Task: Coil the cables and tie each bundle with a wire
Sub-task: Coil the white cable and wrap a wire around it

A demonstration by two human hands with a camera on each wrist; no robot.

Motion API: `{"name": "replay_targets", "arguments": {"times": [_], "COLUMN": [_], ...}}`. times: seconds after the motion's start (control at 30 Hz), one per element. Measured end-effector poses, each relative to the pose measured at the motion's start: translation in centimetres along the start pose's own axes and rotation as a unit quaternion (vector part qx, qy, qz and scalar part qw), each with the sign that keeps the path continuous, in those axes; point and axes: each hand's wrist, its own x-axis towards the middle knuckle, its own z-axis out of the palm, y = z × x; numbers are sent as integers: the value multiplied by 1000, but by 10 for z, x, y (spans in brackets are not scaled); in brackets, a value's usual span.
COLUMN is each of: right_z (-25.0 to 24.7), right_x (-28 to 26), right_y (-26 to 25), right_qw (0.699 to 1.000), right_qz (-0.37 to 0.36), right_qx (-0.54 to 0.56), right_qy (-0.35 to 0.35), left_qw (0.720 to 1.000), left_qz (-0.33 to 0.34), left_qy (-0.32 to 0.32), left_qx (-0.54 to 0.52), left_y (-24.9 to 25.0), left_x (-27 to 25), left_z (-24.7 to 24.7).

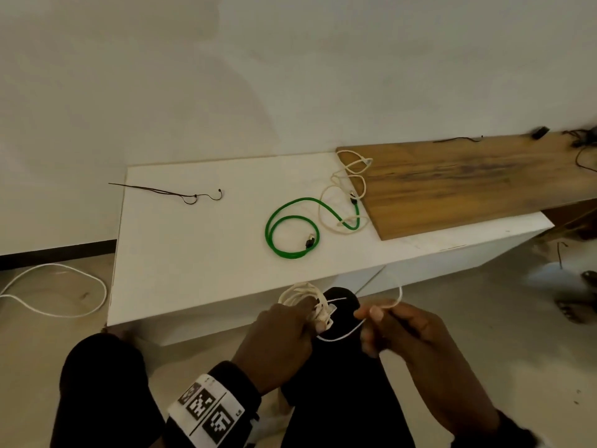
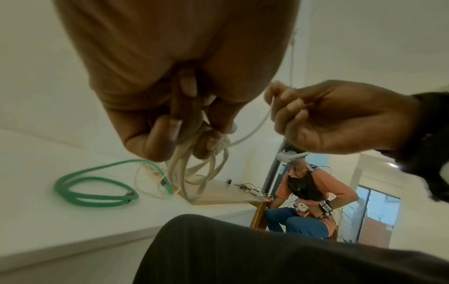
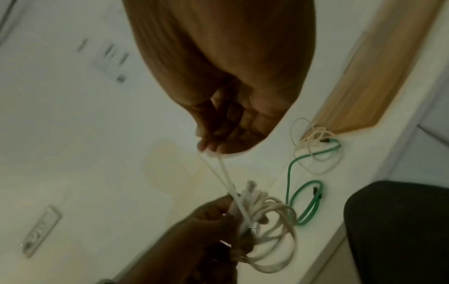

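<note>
My left hand grips a coiled cream cable bundle over my dark-trousered knee, in front of the white table. Loops of the bundle hang below the curled fingers. A thin white tie wire runs from the bundle to my right hand, which pinches it and holds it taut. The wire's far end arcs up behind that hand. A green cable lies loosely looped on the table, tangled at one end with a loose cream cable.
A wooden board overlaps the table's right end and carries dark cords. A thin dark wire lies at the table's far left. A white cable curls on the floor at left. Another person sits beyond the board.
</note>
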Motion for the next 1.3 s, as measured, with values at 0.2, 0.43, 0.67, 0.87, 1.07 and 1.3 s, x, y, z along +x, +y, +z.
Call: {"name": "replay_targets", "arguments": {"times": [0.2,0.43,0.67,0.87,1.07,1.3], "right_z": [11,20,4,31,56,37], "right_x": [3,11,-12,10,31,19], "right_y": [-3,10,29,16,5,-26], "right_qw": [987,986,964,918,939,989], "right_qz": [-132,-78,11,-87,-49,2], "right_qx": [-63,-32,-252,-350,-288,-90], "right_qy": [64,141,-86,-165,-183,-121], "left_qw": [996,994,963,944,936,974], "left_qz": [-18,-104,-164,-146,-130,-124], "left_qy": [30,14,-9,5,103,190], "left_qx": [86,-38,-213,-295,-311,-11], "left_y": [3,-16,-16,6,13,-15], "left_x": [-4,-3,5,22,38,34], "left_z": [-7,-7,-7,-40,-79,-78]}}
